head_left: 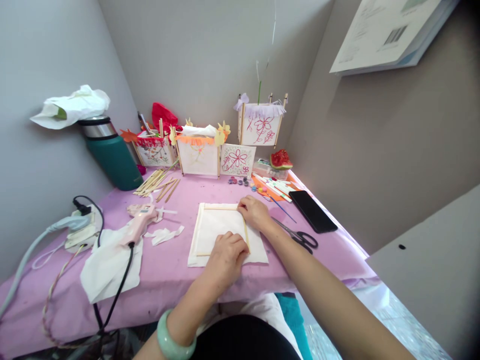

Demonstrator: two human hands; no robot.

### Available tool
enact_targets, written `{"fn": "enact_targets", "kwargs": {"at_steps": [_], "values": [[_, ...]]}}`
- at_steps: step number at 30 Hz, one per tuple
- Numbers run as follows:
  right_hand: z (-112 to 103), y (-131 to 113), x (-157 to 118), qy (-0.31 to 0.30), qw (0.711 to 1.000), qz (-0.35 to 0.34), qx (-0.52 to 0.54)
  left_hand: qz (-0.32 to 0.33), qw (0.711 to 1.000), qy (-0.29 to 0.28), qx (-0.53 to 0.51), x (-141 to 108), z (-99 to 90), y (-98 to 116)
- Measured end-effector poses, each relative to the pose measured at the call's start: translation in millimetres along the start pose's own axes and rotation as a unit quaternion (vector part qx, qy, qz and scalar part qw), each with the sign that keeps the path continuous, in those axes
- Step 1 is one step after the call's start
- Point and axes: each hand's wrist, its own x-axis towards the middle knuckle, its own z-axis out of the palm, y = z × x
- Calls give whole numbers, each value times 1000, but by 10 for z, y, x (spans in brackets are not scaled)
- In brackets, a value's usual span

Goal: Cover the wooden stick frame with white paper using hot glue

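A white sheet (221, 231) lies on the pink tablecloth (172, 275), with thin wooden sticks laid on it as a square frame. Both hands are on the right-hand stick (246, 231). My left hand (227, 255), below a green bangle (173, 337) on the wrist, has its fingers closed at the stick's near end, by the lower right corner. My right hand (254, 212) pinches its far end at the upper right corner. The fingertips partly cover both corners.
A pink glue gun (138, 222) rests on white paper at left, near cables and a power strip (80, 232). Loose sticks (157, 184), decorated lantern boxes (198, 156) and a green bottle (114, 160) stand behind. Scissors (300, 237), a blue brush (283, 209) and a phone (313, 211) lie right.
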Motion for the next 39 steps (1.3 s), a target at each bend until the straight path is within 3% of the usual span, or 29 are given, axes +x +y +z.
{"fn": "enact_targets", "kwargs": {"at_steps": [18, 22, 25, 32, 39], "values": [[-22, -38, -18, 12, 1000, 3, 18, -15, 1000, 16, 3, -1, 15, 9], [-159, -28, -35, 5, 999, 17, 32, -8, 1000, 22, 4, -28, 1, 15], [-342, -25, -208, 2, 999, 34, 34, -6, 999, 33, 7, -53, -19, 39], [-557, -224, -815, -122, 991, 45, 14, -26, 998, 43, 42, -117, -39, 92], [-521, -399, -808, -180, 982, 48, -26, -41, 997, 43, 42, -105, 3, 39]]}}
